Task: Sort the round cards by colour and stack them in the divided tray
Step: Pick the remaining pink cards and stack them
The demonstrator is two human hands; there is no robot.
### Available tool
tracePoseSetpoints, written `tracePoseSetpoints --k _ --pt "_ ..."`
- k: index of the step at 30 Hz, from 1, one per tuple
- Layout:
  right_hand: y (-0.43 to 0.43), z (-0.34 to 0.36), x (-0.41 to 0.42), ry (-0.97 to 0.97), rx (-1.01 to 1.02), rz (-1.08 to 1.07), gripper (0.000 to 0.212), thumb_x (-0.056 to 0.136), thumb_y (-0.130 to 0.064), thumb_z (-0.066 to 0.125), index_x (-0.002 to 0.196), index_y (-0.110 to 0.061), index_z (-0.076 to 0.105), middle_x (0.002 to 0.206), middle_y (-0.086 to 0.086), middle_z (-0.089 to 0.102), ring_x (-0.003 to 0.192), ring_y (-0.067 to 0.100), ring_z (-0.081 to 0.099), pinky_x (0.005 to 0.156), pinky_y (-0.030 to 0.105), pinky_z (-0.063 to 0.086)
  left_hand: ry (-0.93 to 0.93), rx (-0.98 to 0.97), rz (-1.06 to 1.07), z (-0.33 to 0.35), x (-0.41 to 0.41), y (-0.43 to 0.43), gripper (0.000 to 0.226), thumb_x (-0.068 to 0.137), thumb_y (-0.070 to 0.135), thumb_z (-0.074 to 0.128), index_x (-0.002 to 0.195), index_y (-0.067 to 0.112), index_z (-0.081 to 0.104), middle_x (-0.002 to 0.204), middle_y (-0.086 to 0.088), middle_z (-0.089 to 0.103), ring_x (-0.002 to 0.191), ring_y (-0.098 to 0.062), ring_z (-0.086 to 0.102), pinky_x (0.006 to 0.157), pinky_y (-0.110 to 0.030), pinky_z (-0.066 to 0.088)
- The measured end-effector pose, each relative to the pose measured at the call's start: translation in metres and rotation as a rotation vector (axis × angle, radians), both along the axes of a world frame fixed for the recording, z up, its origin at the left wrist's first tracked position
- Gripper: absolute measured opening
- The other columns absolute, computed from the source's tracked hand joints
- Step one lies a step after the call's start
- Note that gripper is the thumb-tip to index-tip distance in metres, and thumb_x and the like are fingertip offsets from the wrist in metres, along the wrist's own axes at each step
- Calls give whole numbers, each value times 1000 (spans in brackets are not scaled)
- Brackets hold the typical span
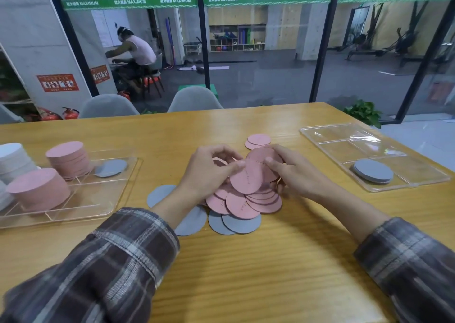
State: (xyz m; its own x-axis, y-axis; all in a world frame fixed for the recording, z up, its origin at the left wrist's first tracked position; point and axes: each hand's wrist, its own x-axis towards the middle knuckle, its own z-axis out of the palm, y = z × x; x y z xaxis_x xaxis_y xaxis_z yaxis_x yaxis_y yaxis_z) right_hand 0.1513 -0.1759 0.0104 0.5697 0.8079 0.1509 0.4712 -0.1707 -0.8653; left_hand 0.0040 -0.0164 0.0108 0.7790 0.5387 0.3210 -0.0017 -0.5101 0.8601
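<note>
On the wooden worktop [246, 268] both hands met over a loose pile of pink cards [248, 203]. The left hand [209, 175] had its fingers curled, and its thumb and fingertips pinched the edge of one pink card [246, 181] that was lifted above the pile. The right hand [295, 177] gripped a small fan of pink cards [263, 155] with the thumb pressed on top; this fan overlapped the lifted card. Several grey cards [240, 224] lay flat under and in front of the pile, partly covered by it.

On the right stood a clear divided tray [344, 147], with a low stack of grey cards [373, 171] in its nearest compartment. On the left a second clear tray [81, 207] carried two tall pink stacks [39, 191], a single grey card [110, 168] and, at the edge of the view, white stacks [13, 160]. Two more pink cards [258, 139] lay just behind the hands.
</note>
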Motion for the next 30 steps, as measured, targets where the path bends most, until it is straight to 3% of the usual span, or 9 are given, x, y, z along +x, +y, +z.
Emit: tracePoseSetpoints --k 3,7,10,13,16,18,21,25,30 --pt "-1 0 -3 50 -10 22 27 110 -24 38 124 -15 60 83 15 62 61 22 60 50 35 47 -28 -83 69 0 7 -8 11 89 16 83 91 11 73 86 -7 73 59 -18 71 59 -36 63" --pt "-1 4 -5 58 28 25 32 110 -36 38 121 -20 64 86 12 64 60 22 60 52 34 49 -16 -102 120 1 14 -19 17 89 21 83 89 11 69 87 -7 74 62 -21 76 62 -47 65" --pt "-1 4 -4 -7 7 57 22 105 -32 53 124 -22 60 80 16 66 59 20 62 56 39 52 3 13 166 -1 17 -23 20 87 29 84 82 17 69 74 2 75 64 -12 73 67 -37 63" --pt "0 0 0 -61 -30 31 22 104 -25 55 126 -22 57 70 7 63 51 16 57 48 26 46 8 106 203 -4 19 -24 20 86 34 83 77 23 69 70 8 74 68 -6 69 73 -33 58" --pt "-1 -4 4 -212 -45 -37 27 105 -24 53 131 -20 52 87 -5 63 75 16 59 58 15 41 37 220 183 -8 18 -20 20 87 39 79 77 27 67 73 13 72 70 -4 66 75 -36 55" --pt "-3 -4 7 -323 -57 -81 34 105 -23 51 139 -18 46 106 -3 62 95 18 56 65 16 38 133 343 116 -12 16 -20 21 85 46 79 77 31 66 79 18 68 74 2 61 75 -30 48" --pt "-6 -5 11 -348 -70 -90 37 106 -23 49 142 -16 43 113 0 60 102 20 55 70 24 31 328 523 40 -17 14 -21 36 82 65 74 102 36 73 100 15 56 101 -6 54 89 -31 44" --pt "-7 -6 16 -349 -85 -130 38 106 -25 48 142 -15 43 118 4 61 102 21 54 73 26 33 455 586 -24 -10 12 -21 50 87 66 67 132 43 66 113 7 47 119 -11 45 102 -38 41" --pt "-7 -7 18 -376 -112 -155 40 106 -25 47 144 -13 42 120 8 60 105 25 55 72 25 33 545 591 -57 -4 11 -20 50 89 62 68 136 46 62 116 7 42 124 -11 38 103 -36 35"
